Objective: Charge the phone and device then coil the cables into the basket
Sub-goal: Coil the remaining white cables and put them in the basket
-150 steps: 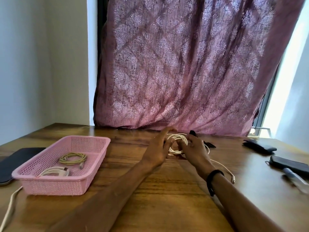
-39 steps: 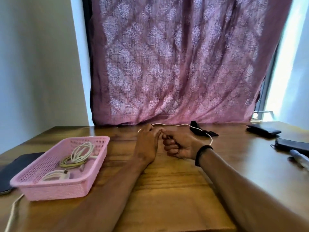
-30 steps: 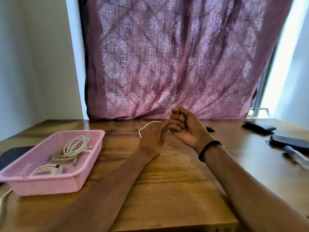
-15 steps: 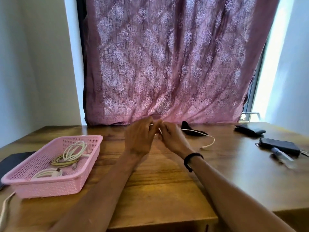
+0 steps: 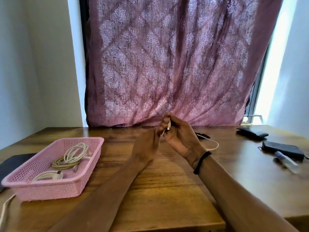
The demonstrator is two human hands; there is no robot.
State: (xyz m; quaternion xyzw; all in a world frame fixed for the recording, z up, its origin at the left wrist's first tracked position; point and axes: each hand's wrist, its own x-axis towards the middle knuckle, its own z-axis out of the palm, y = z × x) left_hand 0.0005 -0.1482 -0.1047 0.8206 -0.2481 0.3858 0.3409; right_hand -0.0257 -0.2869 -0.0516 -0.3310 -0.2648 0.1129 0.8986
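A thin white cable (image 5: 214, 145) runs across the wooden table (image 5: 167, 190) behind my wrist and up into my right hand (image 5: 178, 134). That hand is raised, palm turned toward me, fingers curled round the cable's white plug end. My left hand (image 5: 147, 144) is just left of it, fingertips meeting the cable below the plug; its grip is hidden from here. The pink basket (image 5: 50, 190) stands at the left and holds three coiled cables, two of them white (image 5: 75, 153) and one yellowish. A black phone (image 5: 282, 149) lies at the right.
A dark flat device (image 5: 11, 163) lies behind the basket at the far left, and a white cord (image 5: 5, 210) trails off the front left edge. A black wallet (image 5: 252, 133), a pen-like tube (image 5: 286, 162) and a small black object (image 5: 203, 136) lie at the right. A mauve curtain hangs behind.
A white coil that my hands were winding five seconds ago now lies in the basket. Since then I took up another white cable; my right hand has turned palm-up and lifted its plug end.
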